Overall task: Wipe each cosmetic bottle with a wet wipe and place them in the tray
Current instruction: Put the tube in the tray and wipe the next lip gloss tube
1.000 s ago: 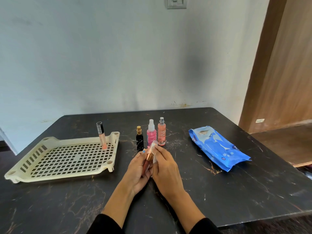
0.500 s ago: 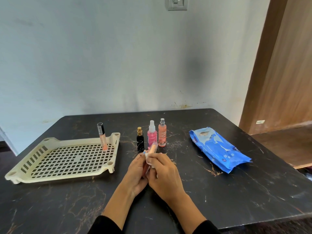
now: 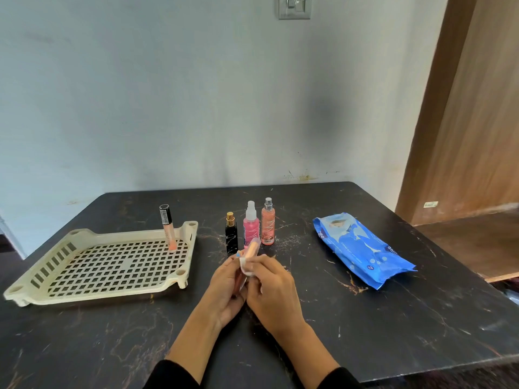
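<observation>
A slim peach cosmetic tube [image 3: 250,249] is held tilted above the tabletop [image 3: 365,318], just in front of three upright bottles, gripped low by the curled left hand [image 3: 228,287] while a white wet wipe [image 3: 246,267] is pinched around its middle by the right hand [image 3: 273,290]. The tube is judged light, rigid and slippery when damp, best taken by its lower barrel. One tube [image 3: 168,228] stands in the cream tray [image 3: 92,293].

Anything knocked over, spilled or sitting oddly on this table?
Nothing is spilled or toppled. The lip gloss tube stands upright in the tray, and three bottles stand in a row beside it. One small oddity: pale specks dot the dark tabletop right of the orange spray bottle; whether residue or marbling is unclear.
</observation>
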